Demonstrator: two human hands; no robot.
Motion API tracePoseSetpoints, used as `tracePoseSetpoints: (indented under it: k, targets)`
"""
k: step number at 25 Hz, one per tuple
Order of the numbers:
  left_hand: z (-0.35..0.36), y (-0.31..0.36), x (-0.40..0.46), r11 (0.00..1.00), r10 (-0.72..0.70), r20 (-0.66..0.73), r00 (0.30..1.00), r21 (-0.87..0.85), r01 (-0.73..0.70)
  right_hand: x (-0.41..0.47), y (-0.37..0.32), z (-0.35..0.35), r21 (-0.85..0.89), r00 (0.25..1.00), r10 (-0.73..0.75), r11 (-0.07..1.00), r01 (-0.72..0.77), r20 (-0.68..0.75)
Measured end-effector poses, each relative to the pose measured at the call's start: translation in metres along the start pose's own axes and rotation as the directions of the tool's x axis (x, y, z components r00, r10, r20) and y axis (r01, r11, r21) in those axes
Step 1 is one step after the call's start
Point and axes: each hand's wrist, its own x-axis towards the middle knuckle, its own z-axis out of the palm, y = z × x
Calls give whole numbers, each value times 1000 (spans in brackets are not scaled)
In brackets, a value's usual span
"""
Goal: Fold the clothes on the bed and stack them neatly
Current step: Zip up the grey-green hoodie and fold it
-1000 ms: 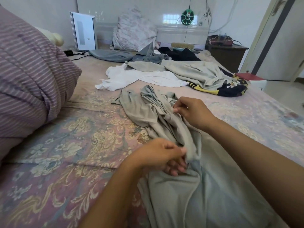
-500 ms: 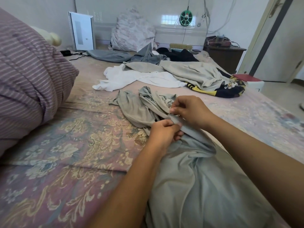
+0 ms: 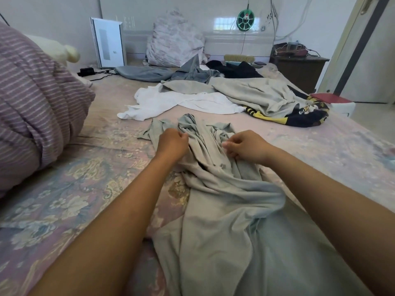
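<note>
A crumpled grey-green garment (image 3: 213,189) lies on the flowered bedspread (image 3: 74,189), running from the near edge of the bed away towards the middle, where its far end is bunched into ridges and folds. Both hands are at that bunched end. The left hand (image 3: 172,142) is curled, knuckles up, pinching a fold of the cloth between thumb and fingers at the left side of the bunch. The right hand (image 3: 245,147) is also curled, its fingertips nipping a fold at the right side; the two hands are apart with a ridge of cloth between them. Both forearms reach out long and nearly straight from the bottom corners, the right one lying over the garment's lower part.

Beyond the hands a white garment (image 3: 171,101) is spread flat, and a beige one (image 3: 256,92) lies partly over it and over a black-and-yellow piece (image 3: 299,118). Farther back are grey clothes (image 3: 149,72) and black clothes (image 3: 235,69), near a flowered pillow (image 3: 173,39) leaning on the headboard. A striped purple quilt (image 3: 32,99) is heaped at the left. A dark bedside cabinet (image 3: 299,71) stands at the right, holding a jumble too small to make out.
</note>
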Motion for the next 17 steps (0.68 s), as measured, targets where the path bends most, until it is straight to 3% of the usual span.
tracePoseSetpoints:
  k: [1, 3, 6, 9, 12, 14, 16, 17]
  targets:
    - [9, 0, 12, 999, -36, -6, 999, 24, 36, 7, -3, 7, -46, 1000, -7, 999, 6, -14]
    - [28, 5, 32, 974, -169, 32, 985, -145, 172, 22, -9, 24, -80, 999, 29, 996, -30, -23]
    - [42, 12, 46, 817, -382, 134, 914, -414, 402, 24, -16, 37, 5, 989, 149, 989, -150, 11]
    - [27, 19, 40, 779, -518, 84, 851, -364, 510, 3, -15, 14, 229, 959, 283, 933, -279, 14]
    - [-11, 47, 26, 571, -580, 124, 805, -642, 511, -22, -33, -34, 477, 921, 387, 804, -356, 34]
    - [-38, 82, 7, 370, -585, 257, 769, -760, 535, -42, -57, -68, 570, 892, 448, 720, -395, 52]
    - [-64, 116, -11, 203, -584, 424, 692, -750, 630, -59, -82, -101, 655, 844, 529, 609, -446, 83]
    - [-76, 134, -20, 174, -597, 490, 635, -693, 699, -66, -95, -116, 679, 818, 566, 562, -472, 100]
